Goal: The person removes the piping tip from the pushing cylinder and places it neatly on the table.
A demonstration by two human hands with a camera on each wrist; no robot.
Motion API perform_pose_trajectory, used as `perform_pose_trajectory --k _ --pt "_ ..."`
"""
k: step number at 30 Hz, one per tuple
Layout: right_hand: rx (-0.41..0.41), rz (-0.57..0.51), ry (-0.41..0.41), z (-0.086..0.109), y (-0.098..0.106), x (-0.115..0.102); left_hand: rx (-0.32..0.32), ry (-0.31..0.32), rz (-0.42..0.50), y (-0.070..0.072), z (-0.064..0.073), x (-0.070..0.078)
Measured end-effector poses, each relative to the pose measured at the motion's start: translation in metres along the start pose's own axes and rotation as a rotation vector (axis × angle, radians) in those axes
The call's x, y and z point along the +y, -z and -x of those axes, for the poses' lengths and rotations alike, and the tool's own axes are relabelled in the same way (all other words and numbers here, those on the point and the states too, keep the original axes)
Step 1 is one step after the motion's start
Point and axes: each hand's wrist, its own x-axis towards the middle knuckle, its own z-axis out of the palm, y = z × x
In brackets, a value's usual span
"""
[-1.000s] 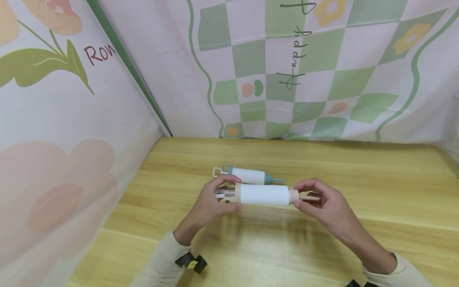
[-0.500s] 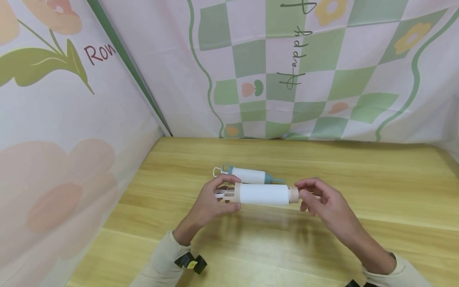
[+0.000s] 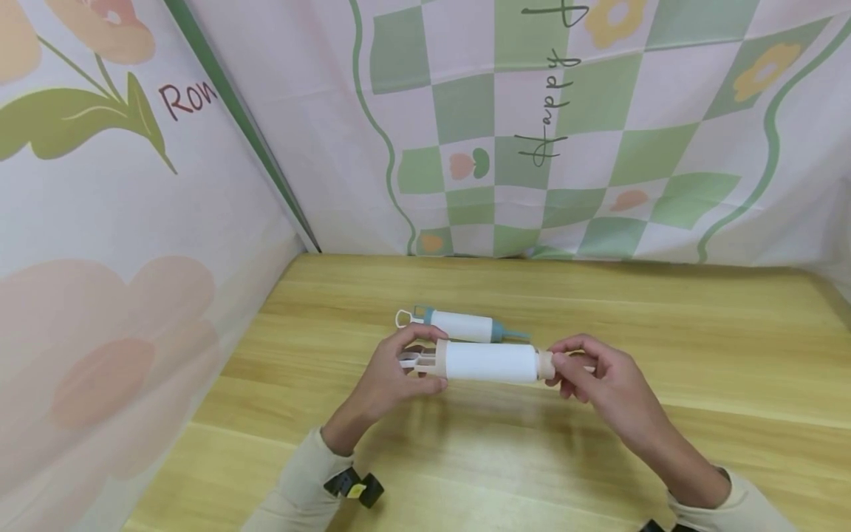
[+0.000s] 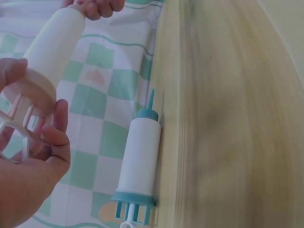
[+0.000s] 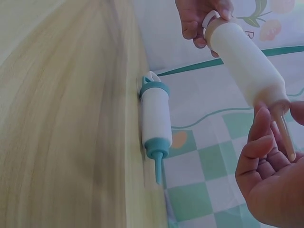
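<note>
Held level above the table in the head view is a large syringe (image 3: 490, 361) with a white barrel, beige end caps and a thin beige nozzle. My left hand (image 3: 385, 373) grips its collar at the plunger end, thumb and fingers on opposite sides. At the other end, my right hand (image 3: 608, 377) pinches the beige nozzle cap (image 3: 544, 364) between thumb and fingers. The right wrist view shows the nozzle (image 5: 284, 135) pointing toward the right palm. Behind it lies a second syringe (image 3: 462, 326), white with blue-green ends, on the tabletop.
A wood-grain table (image 3: 698, 332) spreads beneath both hands. At its back hangs a green-and-white checked curtain (image 3: 525, 111), and a floral curtain (image 3: 100, 295) covers the left side. A black wrist device (image 3: 355, 488) sits on the left sleeve.
My right thumb has shifted from the lower edge of the nozzle cap up to its front, while the fingers changed their hold. The left hand and both syringes stay nearly still.
</note>
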Motion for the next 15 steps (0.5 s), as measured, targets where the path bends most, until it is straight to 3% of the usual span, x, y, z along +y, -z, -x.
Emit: perform_pose_trajectory --k 15 --pt "-0.006 -0.043 0.116 0.0022 0.0009 0.0078 -0.001 -0.012 0.009 0.0 -0.0004 -0.0015"
